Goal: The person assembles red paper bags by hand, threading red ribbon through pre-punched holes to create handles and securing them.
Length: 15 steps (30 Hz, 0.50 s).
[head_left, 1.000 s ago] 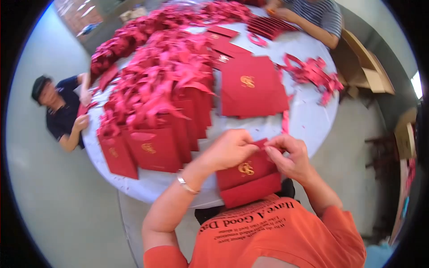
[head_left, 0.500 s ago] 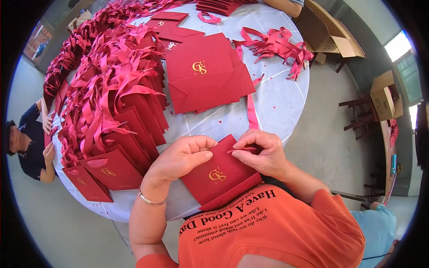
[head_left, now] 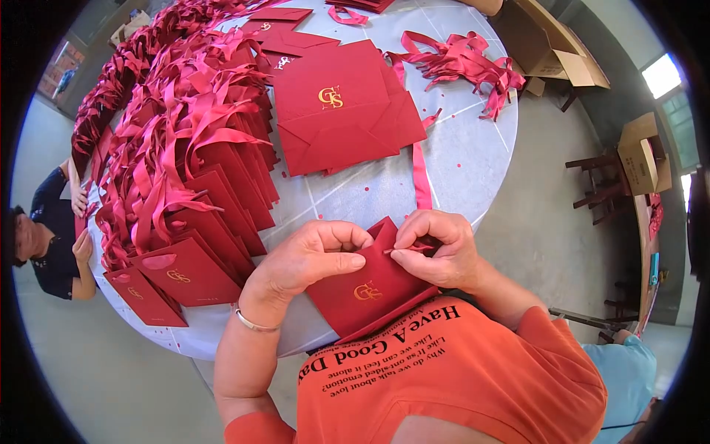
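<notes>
A dark red paper gift bag point(head_left: 342, 307) with a gold monogram is held near my body at the table's front edge. My left hand point(head_left: 307, 255) pinches its upper edge between thumb and fingers. Close beside it, my right hand point(head_left: 440, 248) is closed on a thin red ribbon point(head_left: 390, 251), whose tip pokes out past the thumb toward the bag's edge. The fingers hide the rest of that ribbon, and I cannot tell whether it passes through the bag.
Finished-looking red bags with ribbon handles point(head_left: 211, 166) stand packed at left. Flat bags point(head_left: 314, 140) lie ahead, a ribbon bunch point(head_left: 466, 63) at far right. One strip point(head_left: 420, 177) trails over the white table cover point(head_left: 473, 155). A co-worker point(head_left: 55, 237) is at left; cartons point(head_left: 642, 155) stand right.
My left fingertips have moved slightly right, closer to the right hand. The bag has shifted a little with the hands. Both hands keep their pinch.
</notes>
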Tool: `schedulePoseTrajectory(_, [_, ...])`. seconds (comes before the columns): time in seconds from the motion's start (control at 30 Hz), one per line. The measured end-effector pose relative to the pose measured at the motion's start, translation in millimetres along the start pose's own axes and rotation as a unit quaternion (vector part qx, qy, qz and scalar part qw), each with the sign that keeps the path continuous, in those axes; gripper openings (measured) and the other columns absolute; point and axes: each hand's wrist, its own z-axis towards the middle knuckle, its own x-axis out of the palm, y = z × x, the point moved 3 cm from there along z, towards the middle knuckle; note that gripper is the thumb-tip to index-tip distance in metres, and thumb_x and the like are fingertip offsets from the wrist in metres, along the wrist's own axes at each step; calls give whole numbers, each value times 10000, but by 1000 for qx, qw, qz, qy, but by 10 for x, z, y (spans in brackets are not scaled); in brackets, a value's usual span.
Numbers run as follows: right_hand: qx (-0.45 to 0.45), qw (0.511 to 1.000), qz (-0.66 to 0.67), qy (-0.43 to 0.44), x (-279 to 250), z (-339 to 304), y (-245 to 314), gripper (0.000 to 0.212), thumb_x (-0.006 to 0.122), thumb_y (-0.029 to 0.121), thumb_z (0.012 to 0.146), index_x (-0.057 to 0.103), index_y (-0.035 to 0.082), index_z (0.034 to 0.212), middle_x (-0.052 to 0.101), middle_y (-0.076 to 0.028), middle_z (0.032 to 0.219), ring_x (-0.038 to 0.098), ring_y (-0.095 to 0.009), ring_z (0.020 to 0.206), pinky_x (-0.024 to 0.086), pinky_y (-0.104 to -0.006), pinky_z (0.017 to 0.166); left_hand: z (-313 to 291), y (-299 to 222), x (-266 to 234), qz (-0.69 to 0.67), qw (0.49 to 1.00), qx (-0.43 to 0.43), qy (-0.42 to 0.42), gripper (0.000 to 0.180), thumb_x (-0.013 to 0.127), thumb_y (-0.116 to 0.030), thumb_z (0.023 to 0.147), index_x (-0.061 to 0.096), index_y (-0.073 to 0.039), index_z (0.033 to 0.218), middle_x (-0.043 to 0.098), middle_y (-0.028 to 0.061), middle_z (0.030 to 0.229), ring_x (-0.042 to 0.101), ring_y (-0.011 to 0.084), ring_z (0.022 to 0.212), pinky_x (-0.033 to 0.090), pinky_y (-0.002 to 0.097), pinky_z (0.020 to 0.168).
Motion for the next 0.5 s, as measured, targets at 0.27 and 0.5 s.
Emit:
schedulePoseTrajectory(0.27, [-8, 998, -54, 37, 6, 47, 142, 119, 717, -43, 791, 622, 22, 820, 624, -36, 792, 515, -60, 630, 381, -213, 544, -3, 54, -19, -15, 1000, 7, 3, 180, 669, -70, 915, 639, -21, 1086, 616, -46, 983, 544, 17, 874, 461, 181, 789])
schedulePoseTrajectory(0.5, [-24, 996, -83, 23, 24, 45, 129, 114, 714, -32, 801, 616, 22, 824, 614, -20, 771, 519, -61, 614, 384, -221, 531, 6, 19, 33, -11, 999, 14, 33, 168, 642, -66, 934, 632, -7, 1091, 615, -43, 958, 542, 21, 855, 458, 177, 770])
